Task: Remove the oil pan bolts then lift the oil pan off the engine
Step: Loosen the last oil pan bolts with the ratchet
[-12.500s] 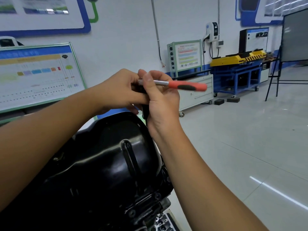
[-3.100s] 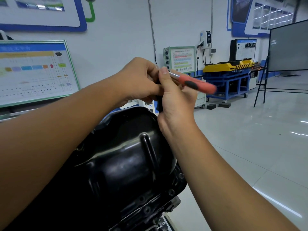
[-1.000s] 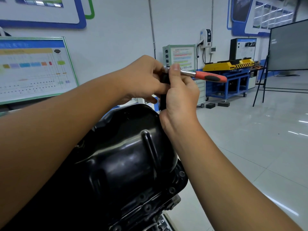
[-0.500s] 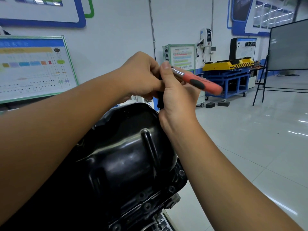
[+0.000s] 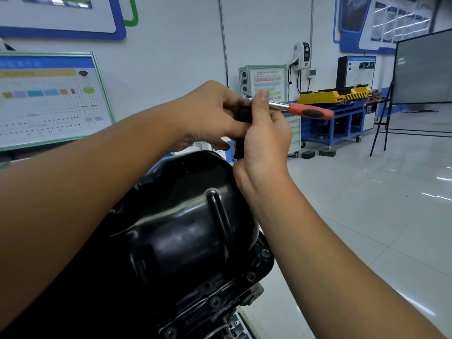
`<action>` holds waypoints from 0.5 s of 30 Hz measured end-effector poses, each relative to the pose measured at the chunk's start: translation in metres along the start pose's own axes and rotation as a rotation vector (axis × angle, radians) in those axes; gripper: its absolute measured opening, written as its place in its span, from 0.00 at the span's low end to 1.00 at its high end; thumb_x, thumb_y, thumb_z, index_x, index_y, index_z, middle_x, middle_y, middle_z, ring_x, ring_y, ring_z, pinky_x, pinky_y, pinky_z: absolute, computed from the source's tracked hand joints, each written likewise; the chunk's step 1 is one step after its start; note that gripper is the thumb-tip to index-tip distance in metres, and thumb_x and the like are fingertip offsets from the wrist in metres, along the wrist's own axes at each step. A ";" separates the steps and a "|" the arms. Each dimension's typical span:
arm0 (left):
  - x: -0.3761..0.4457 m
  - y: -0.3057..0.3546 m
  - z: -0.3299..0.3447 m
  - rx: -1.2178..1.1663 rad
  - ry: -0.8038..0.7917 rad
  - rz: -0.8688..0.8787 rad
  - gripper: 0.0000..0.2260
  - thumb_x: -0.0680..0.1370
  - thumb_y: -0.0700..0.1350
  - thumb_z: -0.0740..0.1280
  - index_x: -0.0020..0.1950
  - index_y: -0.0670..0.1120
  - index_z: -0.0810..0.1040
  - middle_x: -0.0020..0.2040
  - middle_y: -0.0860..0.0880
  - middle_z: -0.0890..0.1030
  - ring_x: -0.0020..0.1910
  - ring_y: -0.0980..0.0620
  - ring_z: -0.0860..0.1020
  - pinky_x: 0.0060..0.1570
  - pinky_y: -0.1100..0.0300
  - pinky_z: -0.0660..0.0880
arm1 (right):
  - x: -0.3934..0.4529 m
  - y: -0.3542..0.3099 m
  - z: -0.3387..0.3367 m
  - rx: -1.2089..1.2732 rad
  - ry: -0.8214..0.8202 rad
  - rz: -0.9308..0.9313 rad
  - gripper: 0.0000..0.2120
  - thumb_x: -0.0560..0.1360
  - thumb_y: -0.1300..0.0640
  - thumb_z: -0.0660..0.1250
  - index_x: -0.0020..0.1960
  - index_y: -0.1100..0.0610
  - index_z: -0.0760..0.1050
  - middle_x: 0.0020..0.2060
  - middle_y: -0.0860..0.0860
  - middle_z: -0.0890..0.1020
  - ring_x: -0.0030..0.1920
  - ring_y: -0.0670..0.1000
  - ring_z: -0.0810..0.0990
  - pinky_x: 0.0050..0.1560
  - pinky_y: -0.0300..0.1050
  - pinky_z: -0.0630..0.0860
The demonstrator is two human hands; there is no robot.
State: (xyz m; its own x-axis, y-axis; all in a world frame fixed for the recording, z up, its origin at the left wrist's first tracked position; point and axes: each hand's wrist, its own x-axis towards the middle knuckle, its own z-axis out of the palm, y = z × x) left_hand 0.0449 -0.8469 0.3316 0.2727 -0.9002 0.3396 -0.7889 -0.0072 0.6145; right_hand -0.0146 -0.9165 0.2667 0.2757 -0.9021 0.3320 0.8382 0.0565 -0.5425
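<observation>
Swung up from its downward tilt, the ratchet (image 5: 288, 107) now points level past the right hand (image 5: 265, 140), whose fingers curl round its shaft; the left hand (image 5: 210, 113) grips the head; the oil pan (image 5: 186, 231) sits below both on the engine (image 5: 234, 311).

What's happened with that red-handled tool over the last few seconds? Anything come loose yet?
The ratchet handle has swung back and forth, dipping half a second ago and now level again. Both hands, left hand and right hand, have kept their hold at its head. The oil pan stays seated; no bolt visibly out.
</observation>
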 end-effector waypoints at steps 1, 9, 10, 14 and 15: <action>0.000 0.000 0.001 0.011 0.011 0.003 0.10 0.75 0.40 0.76 0.55 0.44 0.85 0.47 0.39 0.86 0.43 0.49 0.85 0.55 0.38 0.82 | 0.000 -0.001 0.000 -0.009 -0.002 0.007 0.14 0.82 0.51 0.69 0.43 0.60 0.78 0.40 0.57 0.85 0.44 0.56 0.85 0.56 0.62 0.82; 0.000 -0.002 0.000 -0.006 0.051 0.005 0.10 0.70 0.39 0.75 0.51 0.43 0.86 0.40 0.40 0.85 0.38 0.50 0.82 0.54 0.40 0.82 | -0.003 0.001 0.001 0.018 -0.008 -0.018 0.10 0.79 0.59 0.74 0.52 0.65 0.79 0.47 0.61 0.87 0.49 0.60 0.88 0.56 0.64 0.83; 0.000 -0.001 0.000 -0.005 0.003 0.009 0.10 0.72 0.41 0.76 0.53 0.45 0.86 0.45 0.38 0.86 0.41 0.51 0.83 0.56 0.40 0.82 | -0.002 0.000 0.001 0.023 -0.001 -0.006 0.09 0.81 0.56 0.72 0.49 0.63 0.80 0.44 0.58 0.87 0.46 0.56 0.88 0.56 0.59 0.84; 0.000 -0.001 0.001 0.038 -0.007 0.017 0.08 0.76 0.39 0.74 0.55 0.44 0.85 0.46 0.39 0.86 0.40 0.52 0.82 0.56 0.42 0.82 | 0.000 0.001 0.000 0.030 -0.015 -0.003 0.08 0.80 0.57 0.72 0.48 0.62 0.80 0.43 0.58 0.87 0.45 0.55 0.87 0.57 0.59 0.84; 0.001 -0.002 0.001 0.039 0.020 0.011 0.07 0.75 0.37 0.73 0.52 0.42 0.85 0.41 0.41 0.85 0.37 0.53 0.83 0.53 0.44 0.83 | -0.001 0.001 0.001 0.034 -0.024 -0.008 0.09 0.78 0.59 0.74 0.52 0.64 0.79 0.47 0.60 0.87 0.47 0.57 0.88 0.58 0.62 0.83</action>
State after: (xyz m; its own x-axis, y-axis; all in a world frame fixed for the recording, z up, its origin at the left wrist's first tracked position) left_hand 0.0462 -0.8484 0.3301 0.2745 -0.8913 0.3609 -0.8127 -0.0145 0.5825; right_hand -0.0133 -0.9151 0.2665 0.2794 -0.8923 0.3547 0.8561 0.0642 -0.5128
